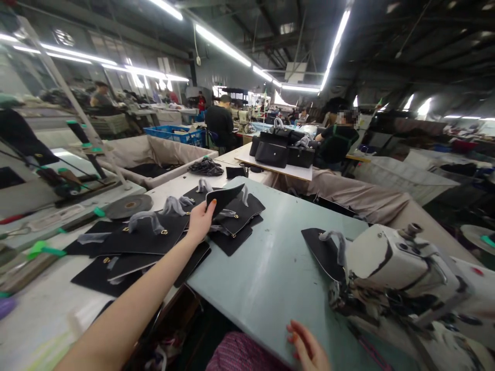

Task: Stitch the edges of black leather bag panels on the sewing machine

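My left hand (201, 221) reaches out over a pile of black bag panels (143, 234) and pinches the edge of one black panel (226, 198), lifted and tilted above the others. Several panels in the pile carry grey-wrapped handles (145, 222) and small gold fittings. Close to the front edge of the pale green table (263, 268), my right hand (305, 342) is held with fingers loosely apart and nothing in it. Another black panel with a wrapped handle (323, 252) lies by the head of a white sewing machine (398, 263), to the right.
Finished black bags (273, 152) stand on a board at the back. A roll of dark tape (129, 206) lies on the left table. Cloth-lined bins (162, 149) and a blue crate (176, 135) stand beyond. Co-workers (219, 123) sit farther off.
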Demonstrator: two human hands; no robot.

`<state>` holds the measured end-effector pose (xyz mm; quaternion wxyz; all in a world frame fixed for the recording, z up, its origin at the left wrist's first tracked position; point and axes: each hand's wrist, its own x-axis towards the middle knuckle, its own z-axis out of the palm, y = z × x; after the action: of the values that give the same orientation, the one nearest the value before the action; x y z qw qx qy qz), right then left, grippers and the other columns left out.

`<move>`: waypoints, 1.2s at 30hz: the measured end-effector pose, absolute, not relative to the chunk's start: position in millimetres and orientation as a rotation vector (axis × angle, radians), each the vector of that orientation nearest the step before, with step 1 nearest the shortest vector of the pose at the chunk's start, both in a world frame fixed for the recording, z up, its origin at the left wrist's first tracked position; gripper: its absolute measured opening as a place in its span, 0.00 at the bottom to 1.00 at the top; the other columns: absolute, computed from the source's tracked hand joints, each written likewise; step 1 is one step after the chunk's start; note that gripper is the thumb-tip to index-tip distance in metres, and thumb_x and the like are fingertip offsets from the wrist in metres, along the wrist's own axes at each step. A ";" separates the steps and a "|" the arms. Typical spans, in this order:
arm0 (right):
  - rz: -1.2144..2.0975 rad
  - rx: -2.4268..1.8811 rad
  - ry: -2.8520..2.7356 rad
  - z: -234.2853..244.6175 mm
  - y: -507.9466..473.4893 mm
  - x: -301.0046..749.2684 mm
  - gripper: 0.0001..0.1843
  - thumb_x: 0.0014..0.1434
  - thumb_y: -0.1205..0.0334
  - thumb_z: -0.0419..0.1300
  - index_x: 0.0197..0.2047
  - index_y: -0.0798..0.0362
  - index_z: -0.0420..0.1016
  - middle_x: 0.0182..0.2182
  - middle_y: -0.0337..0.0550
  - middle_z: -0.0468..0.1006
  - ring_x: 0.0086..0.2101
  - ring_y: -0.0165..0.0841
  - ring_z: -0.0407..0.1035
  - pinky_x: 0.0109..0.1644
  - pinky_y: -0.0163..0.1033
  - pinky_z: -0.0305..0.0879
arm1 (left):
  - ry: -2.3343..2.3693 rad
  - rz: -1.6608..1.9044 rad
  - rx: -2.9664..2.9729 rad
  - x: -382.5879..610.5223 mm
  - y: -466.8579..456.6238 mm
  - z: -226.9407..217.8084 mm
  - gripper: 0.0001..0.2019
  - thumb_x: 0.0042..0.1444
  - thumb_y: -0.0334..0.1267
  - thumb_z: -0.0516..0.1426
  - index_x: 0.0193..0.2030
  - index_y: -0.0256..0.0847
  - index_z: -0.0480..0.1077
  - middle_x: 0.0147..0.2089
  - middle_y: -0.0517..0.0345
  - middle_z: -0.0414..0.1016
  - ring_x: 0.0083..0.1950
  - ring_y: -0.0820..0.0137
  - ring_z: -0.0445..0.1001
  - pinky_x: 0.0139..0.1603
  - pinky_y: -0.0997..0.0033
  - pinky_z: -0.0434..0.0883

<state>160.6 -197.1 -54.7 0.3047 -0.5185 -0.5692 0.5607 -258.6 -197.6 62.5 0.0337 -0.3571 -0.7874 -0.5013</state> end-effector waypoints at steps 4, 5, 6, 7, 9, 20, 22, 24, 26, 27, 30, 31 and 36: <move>1.052 -1.018 -1.840 -14.3 -200.3 153.3 0.25 0.60 0.46 0.56 0.55 0.50 0.74 0.57 0.55 0.71 0.57 0.50 0.67 0.57 0.52 0.69 | -2.095 -2.282 -1.050 -191.6 -213.1 91.8 0.22 0.62 0.56 0.51 0.47 0.38 0.72 0.43 0.53 0.80 0.45 0.59 0.77 0.43 0.64 0.75; 0.934 -0.916 -1.930 -4.5 -202.9 151.5 0.24 0.61 0.50 0.56 0.58 0.50 0.71 0.60 0.55 0.68 0.59 0.50 0.64 0.61 0.55 0.65 | -1.984 -2.523 -1.004 -173.3 -215.9 97.0 0.21 0.61 0.55 0.53 0.49 0.39 0.71 0.45 0.53 0.80 0.48 0.58 0.78 0.45 0.63 0.75; 0.825 -0.819 -2.007 4.6 -206.5 150.1 0.25 0.62 0.55 0.56 0.62 0.49 0.68 0.62 0.54 0.66 0.61 0.50 0.61 0.63 0.58 0.61 | -1.892 -2.736 -0.939 -155.6 -218.3 101.5 0.21 0.60 0.53 0.55 0.51 0.40 0.71 0.48 0.52 0.80 0.50 0.58 0.77 0.48 0.61 0.75; 0.732 -0.735 -2.068 12.5 -211.2 149.1 0.27 0.62 0.58 0.56 0.64 0.48 0.64 0.64 0.53 0.63 0.63 0.51 0.59 0.64 0.60 0.59 | -1.844 -2.904 -0.868 -138.8 -220.5 105.3 0.20 0.60 0.52 0.56 0.52 0.40 0.71 0.50 0.52 0.80 0.52 0.57 0.77 0.50 0.60 0.75; 0.615 -0.613 -2.151 23.7 -223.6 147.5 0.34 0.61 0.60 0.58 0.69 0.45 0.55 0.67 0.52 0.58 0.65 0.52 0.54 0.64 0.63 0.57 | -1.827 -3.167 -0.704 -108.0 -225.3 110.7 0.19 0.60 0.49 0.57 0.53 0.41 0.70 0.53 0.50 0.79 0.55 0.56 0.76 0.54 0.56 0.75; 0.872 -0.821 -2.098 -5.2 -242.6 142.0 0.28 0.66 0.71 0.46 0.69 0.55 0.59 0.63 0.53 0.65 0.62 0.41 0.62 0.65 0.51 0.60 | -1.611 -3.623 -0.556 6.6 -247.9 121.7 0.20 0.59 0.47 0.60 0.55 0.40 0.73 0.64 0.47 0.70 0.70 0.58 0.59 0.70 0.58 0.58; 1.110 -0.860 -1.938 -2.0 -231.2 149.7 0.22 0.69 0.65 0.47 0.63 0.54 0.68 0.57 0.51 0.73 0.56 0.40 0.69 0.63 0.47 0.64 | -1.813 -3.383 -1.036 6.9 -255.4 116.5 0.20 0.59 0.44 0.61 0.57 0.44 0.73 0.69 0.52 0.64 0.72 0.58 0.54 0.72 0.59 0.54; 1.320 -0.877 -1.742 2.0 -221.5 158.2 0.20 0.69 0.58 0.50 0.60 0.53 0.71 0.55 0.49 0.76 0.54 0.39 0.70 0.61 0.45 0.65 | -2.086 -2.974 -1.414 2.4 -269.1 98.4 0.22 0.58 0.43 0.61 0.60 0.49 0.71 0.72 0.57 0.57 0.74 0.60 0.49 0.73 0.60 0.49; 1.478 -0.869 -1.595 2.9 -214.2 165.5 0.20 0.68 0.54 0.54 0.58 0.53 0.73 0.53 0.47 0.77 0.53 0.40 0.71 0.61 0.44 0.65 | -2.325 -2.575 -1.534 -1.1 -287.1 67.0 0.26 0.56 0.43 0.62 0.62 0.52 0.68 0.74 0.60 0.52 0.75 0.60 0.45 0.74 0.60 0.45; 1.538 -0.870 -1.539 2.1 -211.5 168.3 0.20 0.67 0.53 0.55 0.56 0.53 0.74 0.52 0.47 0.77 0.53 0.40 0.71 0.60 0.44 0.65 | -2.446 -2.432 -1.523 -0.8 -296.4 48.5 0.28 0.54 0.44 0.63 0.62 0.52 0.67 0.75 0.59 0.50 0.76 0.60 0.43 0.74 0.58 0.43; 1.690 -0.877 -1.373 -1.2 -206.7 172.5 0.19 0.63 0.52 0.59 0.53 0.53 0.76 0.49 0.46 0.79 0.49 0.40 0.73 0.57 0.44 0.67 | -2.908 -2.360 -1.219 11.0 -316.3 -1.1 0.33 0.50 0.48 0.66 0.62 0.44 0.66 0.74 0.49 0.52 0.75 0.55 0.45 0.74 0.56 0.45; 1.739 -0.869 -1.315 -1.4 -206.0 172.5 0.19 0.62 0.52 0.60 0.52 0.52 0.76 0.48 0.45 0.79 0.48 0.39 0.73 0.56 0.44 0.68 | -3.015 -2.467 -1.093 17.6 -318.4 -11.1 0.34 0.49 0.49 0.66 0.62 0.42 0.66 0.72 0.46 0.55 0.74 0.53 0.49 0.73 0.56 0.48; 2.053 -0.811 -1.054 5.4 -207.7 168.6 0.19 0.55 0.54 0.67 0.48 0.53 0.77 0.40 0.43 0.82 0.37 0.35 0.76 0.45 0.40 0.72 | -3.137 -3.133 -0.763 45.5 -296.2 -5.8 0.29 0.50 0.48 0.66 0.57 0.38 0.70 0.59 0.42 0.74 0.59 0.52 0.73 0.60 0.58 0.70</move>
<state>168.6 -207.7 5.4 0.3408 -0.3116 -0.4051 0.7891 45.5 -296.2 -5.8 -0.6277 -0.1320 -0.5429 -0.5421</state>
